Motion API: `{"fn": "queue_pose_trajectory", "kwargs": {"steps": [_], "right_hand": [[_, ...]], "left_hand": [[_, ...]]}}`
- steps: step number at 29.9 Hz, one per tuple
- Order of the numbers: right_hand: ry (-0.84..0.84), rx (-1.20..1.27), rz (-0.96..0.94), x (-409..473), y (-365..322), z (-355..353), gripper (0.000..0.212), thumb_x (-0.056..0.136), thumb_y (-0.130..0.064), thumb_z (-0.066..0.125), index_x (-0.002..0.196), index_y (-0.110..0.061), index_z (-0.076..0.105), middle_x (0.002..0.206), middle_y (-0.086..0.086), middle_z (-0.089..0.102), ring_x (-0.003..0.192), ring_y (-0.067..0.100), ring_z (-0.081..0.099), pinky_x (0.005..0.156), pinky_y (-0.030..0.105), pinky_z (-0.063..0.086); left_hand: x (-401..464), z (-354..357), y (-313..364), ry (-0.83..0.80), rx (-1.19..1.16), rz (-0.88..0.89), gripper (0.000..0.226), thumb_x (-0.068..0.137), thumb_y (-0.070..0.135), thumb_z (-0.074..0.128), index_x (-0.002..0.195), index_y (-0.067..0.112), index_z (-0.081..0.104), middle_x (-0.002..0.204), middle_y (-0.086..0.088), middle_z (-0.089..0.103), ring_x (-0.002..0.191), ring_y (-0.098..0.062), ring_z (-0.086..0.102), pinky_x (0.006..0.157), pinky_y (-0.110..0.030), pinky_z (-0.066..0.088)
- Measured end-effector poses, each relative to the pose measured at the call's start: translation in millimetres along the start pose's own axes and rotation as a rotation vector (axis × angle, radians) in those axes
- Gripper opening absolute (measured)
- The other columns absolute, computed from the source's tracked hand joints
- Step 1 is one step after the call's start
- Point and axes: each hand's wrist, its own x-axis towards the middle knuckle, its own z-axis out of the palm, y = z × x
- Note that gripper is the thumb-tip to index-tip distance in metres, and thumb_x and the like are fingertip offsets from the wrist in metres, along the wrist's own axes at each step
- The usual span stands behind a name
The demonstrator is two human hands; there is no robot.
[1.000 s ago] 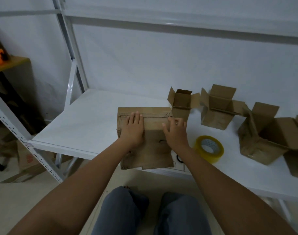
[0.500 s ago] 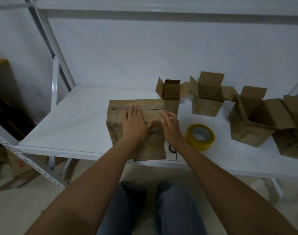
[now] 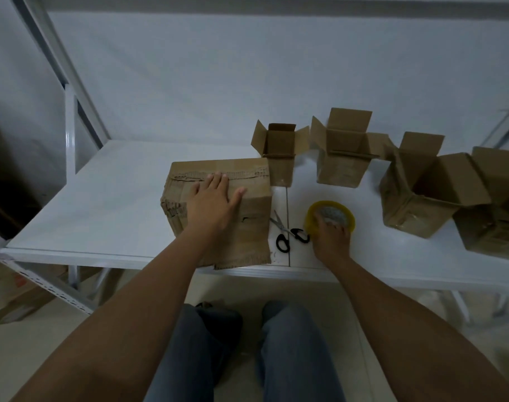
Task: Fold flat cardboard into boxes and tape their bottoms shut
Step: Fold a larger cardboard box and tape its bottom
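A brown cardboard box lies on the white shelf with its folded bottom flaps facing up. My left hand presses flat on top of those flaps, fingers straight. To its right a yellow roll of tape lies flat on the shelf. My right hand grips the near side of the roll, fingers curled over its rim. Black-handled scissors lie between the box and the roll.
Several folded boxes with open top flaps stand along the back right: a small one, a middle one, a larger one and one at the right edge. White shelf uprights rise at the left.
My right hand has left the box and moved right onto the tape roll, uncovering the scissors. My left hand stays pressed on the box flaps.
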Motion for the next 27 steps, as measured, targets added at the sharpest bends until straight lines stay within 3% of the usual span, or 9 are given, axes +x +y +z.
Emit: {"fn": "queue_pose_trajectory", "kwargs": {"steps": [6,10,16,19,21,24,27], "right_hand": [[0.041,0.177,-0.072,1.3,0.2,-5.9,0.063,0.09,0.009,0.044,0.148,-0.003,0.021,0.144,0.026,0.036,0.131,0.038,0.035,0.111,0.042,0.024],[0.098,0.414,-0.052,-3.3,-14.6,-34.8,0.058,0.095,0.004,0.041,0.149,-0.003,0.02,0.152,0.021,0.025,0.138,0.034,0.026,0.112,0.033,0.017],[0.126,0.642,-0.079,-23.9,-45.6,-81.2,0.055,0.096,-0.007,0.041,0.148,-0.013,0.025,0.144,0.019,0.038,0.128,0.036,0.036,0.104,0.043,0.03],[0.154,0.821,-0.081,-38.5,-58.9,-107.2,0.07,0.088,-0.03,0.05,0.149,-0.014,0.021,0.144,0.015,0.038,0.129,0.031,0.039,0.105,0.046,0.035],[0.143,0.929,-0.09,-48.8,-63.2,-123.0,0.08,0.082,-0.038,0.064,0.147,-0.016,0.023,0.138,0.01,0.042,0.12,0.024,0.047,0.098,0.041,0.043],[0.143,0.912,-0.177,-61.7,-68.1,-138.0,0.067,0.082,-0.015,0.072,0.137,-0.017,0.033,0.12,0.0,0.043,0.1,0.015,0.05,0.073,0.02,0.045],[0.136,0.872,-0.226,-74.3,-78.0,-147.3,0.055,0.08,-0.014,0.074,0.121,-0.024,0.04,0.11,-0.004,0.046,0.099,0.018,0.052,0.073,0.027,0.046]], "left_hand": [[0.8,4.6,0.8,0.007,0.012,-0.01,0.067,0.098,0.055,0.008,0.152,0.017,0.017,0.159,-0.002,0.016,0.147,-0.018,0.009,0.119,-0.038,0.006],[-4.6,-1.9,1.1,0.06,-0.026,0.0,0.062,0.1,0.049,0.013,0.152,0.014,0.016,0.16,-0.011,0.002,0.148,-0.025,0.001,0.118,-0.04,0.003],[-7.1,-24.3,-1.7,0.018,-0.056,0.037,0.066,0.1,0.051,0.012,0.153,0.013,0.007,0.16,-0.008,0.008,0.148,-0.022,0.001,0.119,-0.041,0.003],[-12.3,-41.2,-1.4,-0.015,-0.153,0.023,0.065,0.1,0.052,0.015,0.153,0.015,0.005,0.161,-0.008,0.004,0.148,-0.022,-0.001,0.119,-0.041,0.006],[-20.3,-50.1,0.2,-0.027,-0.212,0.016,0.062,0.101,0.049,0.017,0.153,0.014,0.012,0.16,-0.009,0.006,0.148,-0.023,0.003,0.118,-0.041,0.009],[-37.7,-67.5,11.3,-0.004,-0.391,0.091,0.05,0.103,0.04,0.025,0.138,0.011,0.044,0.155,-0.011,0.027,0.143,-0.025,0.023,0.112,-0.039,0.022],[-57.5,-94.6,30.8,-0.025,-0.728,0.087,0.048,0.103,0.039,0.027,0.134,0.011,0.051,0.148,-0.008,0.041,0.136,-0.023,0.036,0.102,-0.03,0.029]]}}
